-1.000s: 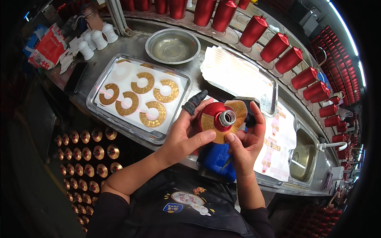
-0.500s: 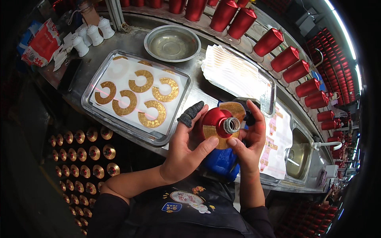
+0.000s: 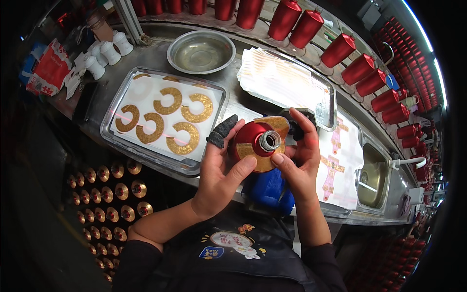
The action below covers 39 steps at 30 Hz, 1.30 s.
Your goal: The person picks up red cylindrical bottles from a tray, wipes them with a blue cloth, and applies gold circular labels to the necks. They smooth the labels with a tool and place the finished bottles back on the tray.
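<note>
Between my two hands is a red bottle [image 3: 244,137], its threaded neck [image 3: 270,140] tipped up toward me. A gold C-shaped decal [image 3: 263,164] lies around its shoulder, and one end stands out past the bottle's far right side. My left hand [image 3: 220,168] grips the left side, its thumb pressed on the decal; dark covers [image 3: 224,130] wrap two of its fingertips. My right hand [image 3: 302,165] holds the right side, thumb on the decal below the neck. Under the bottle is a blue padded thing [image 3: 268,192], partly hidden.
A steel tray [image 3: 109,117] with several gold C-shaped decals lies to the left. Beyond are a round metal basin [image 3: 201,52] and a tray stacked with decal sheets [image 3: 275,73]. A sink [image 3: 372,182] is at right. Red bottles [image 3: 338,50] line the far edge.
The bottle and both hands have shifted slightly left and up in the picture, along with the view. Both thumbs still press on the decal.
</note>
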Motion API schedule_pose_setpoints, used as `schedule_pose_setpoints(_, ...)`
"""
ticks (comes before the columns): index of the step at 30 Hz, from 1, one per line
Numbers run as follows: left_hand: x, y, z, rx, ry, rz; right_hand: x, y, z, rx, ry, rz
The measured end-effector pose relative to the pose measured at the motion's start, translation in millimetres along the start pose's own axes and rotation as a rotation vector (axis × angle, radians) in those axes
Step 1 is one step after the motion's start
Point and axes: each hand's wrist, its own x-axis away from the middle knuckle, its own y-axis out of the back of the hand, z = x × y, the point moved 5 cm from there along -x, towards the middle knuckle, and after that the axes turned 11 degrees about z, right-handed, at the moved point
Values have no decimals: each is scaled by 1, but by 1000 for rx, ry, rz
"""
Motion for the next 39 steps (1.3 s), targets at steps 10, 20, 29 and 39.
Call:
schedule_pose_setpoints(10,1,-6,-4,-35,-66,24,3,4,2,3,-13,24)
schedule_pose_setpoints(20,1,-9,-8,-48,-74,9,3,3,-1,-17,34,37)
schedule_pose_setpoints(29,2,-8,-7,-27,-70,10,3,4,3,68,-50,83)
schedule_pose_setpoints(39,2,-7,-6,-39,-72,9,2,4,-1,78,-35,53)
